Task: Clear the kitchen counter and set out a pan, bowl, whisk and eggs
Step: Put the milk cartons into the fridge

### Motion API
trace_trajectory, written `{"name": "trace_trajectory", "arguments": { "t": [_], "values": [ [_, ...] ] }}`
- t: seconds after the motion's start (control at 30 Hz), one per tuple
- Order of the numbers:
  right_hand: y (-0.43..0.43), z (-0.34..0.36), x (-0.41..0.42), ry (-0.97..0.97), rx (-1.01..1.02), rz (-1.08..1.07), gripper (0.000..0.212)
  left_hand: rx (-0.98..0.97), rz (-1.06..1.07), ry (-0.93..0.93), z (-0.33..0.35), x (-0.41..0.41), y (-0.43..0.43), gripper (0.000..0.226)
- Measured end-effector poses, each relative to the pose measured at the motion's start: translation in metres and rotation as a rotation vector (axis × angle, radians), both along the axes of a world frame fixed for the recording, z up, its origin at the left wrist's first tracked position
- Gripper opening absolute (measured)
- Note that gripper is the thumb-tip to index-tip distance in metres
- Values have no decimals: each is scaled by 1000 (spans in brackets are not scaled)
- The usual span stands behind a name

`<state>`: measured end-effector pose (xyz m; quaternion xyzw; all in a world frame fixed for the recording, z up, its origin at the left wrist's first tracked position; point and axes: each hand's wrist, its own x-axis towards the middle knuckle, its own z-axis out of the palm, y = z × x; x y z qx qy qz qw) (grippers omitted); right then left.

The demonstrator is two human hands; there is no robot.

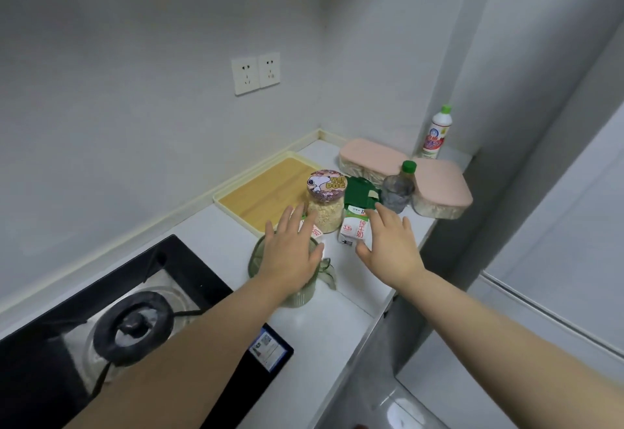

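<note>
- One long white kitchen counter [324,320] runs along the grey wall into the corner, and all the things below stand on it.
- One black glass gas stove [189,259] is set in the near left part of the counter, with a round dark burner [135,324] in a metal dish.
- One flat tray with a cream rim and a wood-coloured middle [266,192] lies against the wall, beyond the stove.
- Two low clear boxes with pink lids [368,155] [442,185] stand side by side at the far end (pale contents show through their walls).
- Left hand [290,253]: it is wide, the fingers straight and spread, the palm down over the mouth of a ribbed translucent green cup with a handle [257,259]. I cannot tell if the palm touches the rim.
- Right hand [391,249]: it is also wide, the fingers straight, thumb apart. It is just beside the right face of a white milk carton with a green top [354,226]; real contact I cannot tell.
- The green cup stands near the front, between the stove and the carton.
- One glass jar of pale flakes with a cartoon-dog lid [326,216] stands just left of the carton, at the tray's near corner.
- One small white pack with red print [316,232] shows behind the left fingers, mostly hidden.
- One small dark bottle with a green cap [398,190] stands behind the carton, before the pink boxes.
- One white bottle with a green cap [437,134] stands in the far recess.
- Two white wall sockets [256,72] sit above the tray.
</note>
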<state>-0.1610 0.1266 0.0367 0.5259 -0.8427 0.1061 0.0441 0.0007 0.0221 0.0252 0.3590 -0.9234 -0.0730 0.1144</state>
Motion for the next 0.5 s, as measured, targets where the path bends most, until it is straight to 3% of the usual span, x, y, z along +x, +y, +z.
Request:
{"name": "trace_trajectory", "arguments": {
  "t": [0.33, 0.5],
  "values": [
    [-60, -26, -106, -37, 60, 153, 66, 126, 200, -118, -28, -91, -41, 60],
    [-87, -56, -137, -190, 160, 174, 61, 285, 309, -179, -51, -114, -53, 59]
  ]
}}
